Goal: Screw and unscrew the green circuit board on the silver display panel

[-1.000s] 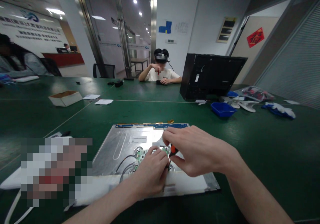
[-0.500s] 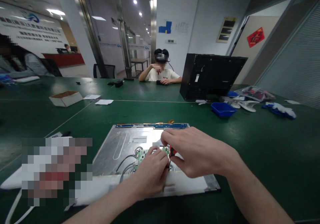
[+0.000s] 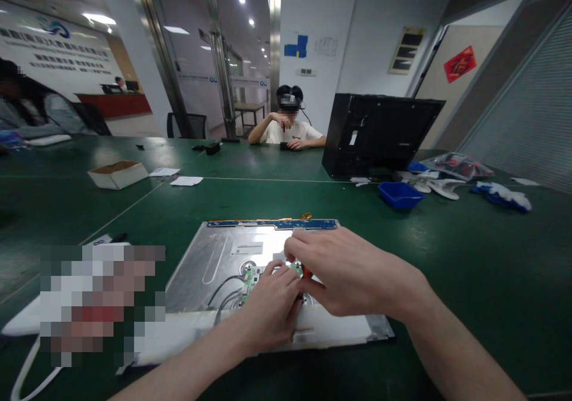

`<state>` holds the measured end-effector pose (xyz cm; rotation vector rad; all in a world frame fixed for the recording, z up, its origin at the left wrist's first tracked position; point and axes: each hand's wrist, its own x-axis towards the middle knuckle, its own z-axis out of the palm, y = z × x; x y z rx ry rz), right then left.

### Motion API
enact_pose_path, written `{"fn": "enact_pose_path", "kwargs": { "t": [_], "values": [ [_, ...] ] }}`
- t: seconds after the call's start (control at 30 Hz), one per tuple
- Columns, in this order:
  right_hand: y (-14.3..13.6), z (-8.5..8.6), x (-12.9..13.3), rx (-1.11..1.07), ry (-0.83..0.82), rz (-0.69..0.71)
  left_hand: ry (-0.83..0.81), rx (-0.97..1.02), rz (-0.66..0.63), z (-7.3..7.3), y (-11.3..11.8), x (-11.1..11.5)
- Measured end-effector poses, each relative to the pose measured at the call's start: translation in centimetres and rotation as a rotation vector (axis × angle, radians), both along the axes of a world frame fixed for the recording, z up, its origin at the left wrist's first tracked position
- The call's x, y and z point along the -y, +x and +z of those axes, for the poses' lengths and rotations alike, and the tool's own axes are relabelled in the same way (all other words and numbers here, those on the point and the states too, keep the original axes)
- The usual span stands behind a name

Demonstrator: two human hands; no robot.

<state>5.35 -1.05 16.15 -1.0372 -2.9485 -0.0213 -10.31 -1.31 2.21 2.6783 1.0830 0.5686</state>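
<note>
A silver display panel [image 3: 218,243] lies flat with its metal back upward, and a small green circuit board [image 3: 250,274] sits in its middle. My right hand [image 3: 353,270] is closed around the red handle of a screwdriver [image 3: 306,271], pointed down at the board's right side. Most of the handle is hidden by the fingers. My left hand [image 3: 272,305] rests over the board with its fingers bent together, close against the screwdriver's lower end. Whatever those fingertips pinch is hidden. Dark cables [image 3: 223,285] run from the board's left edge.
A black monitor [image 3: 379,136] stands at the back right beside a blue tray [image 3: 400,195] and gloves [image 3: 503,195]. An open cardboard box [image 3: 118,176] and papers [image 3: 186,181] lie at the left. Across the green table [image 3: 268,201] sits a person [image 3: 288,127].
My right hand has turned slightly on the screwdriver, its fingers shifting a little left. My left hand stays in place over the board.
</note>
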Motion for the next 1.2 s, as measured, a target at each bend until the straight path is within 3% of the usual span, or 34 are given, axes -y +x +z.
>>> {"fn": "enact_pose_path", "kwargs": {
  "t": [0.13, 0.37, 0.6, 0.87, 1.07, 1.2],
  "values": [
    [0.5, -0.2, -0.5, 0.003, -0.031, 0.045, -0.007, -0.009, -0.009, 0.1, 0.0, 0.0],
    [-0.6, -0.1, -0.3, 0.087, 0.063, -0.203, 0.001, -0.006, 0.0, 0.0, 0.0, 0.0],
    [0.3, -0.4, 0.0, -0.008, 0.029, 0.028, 0.015, -0.026, -0.013, -0.1, -0.1, -0.1],
    [-0.6, -0.1, 0.1, 0.051, 0.072, -0.173, 0.042, 0.001, -0.019, -0.1, -0.1, -0.1],
    [0.4, -0.2, 0.3, -0.007, 0.042, -0.004, 0.031, -0.024, 0.001, -0.1, -0.1, -0.1],
    [0.4, -0.3, -0.2, 0.016, 0.061, -0.024, 0.022, -0.032, 0.0, 0.0, -0.1, -0.1]
  ]
}}
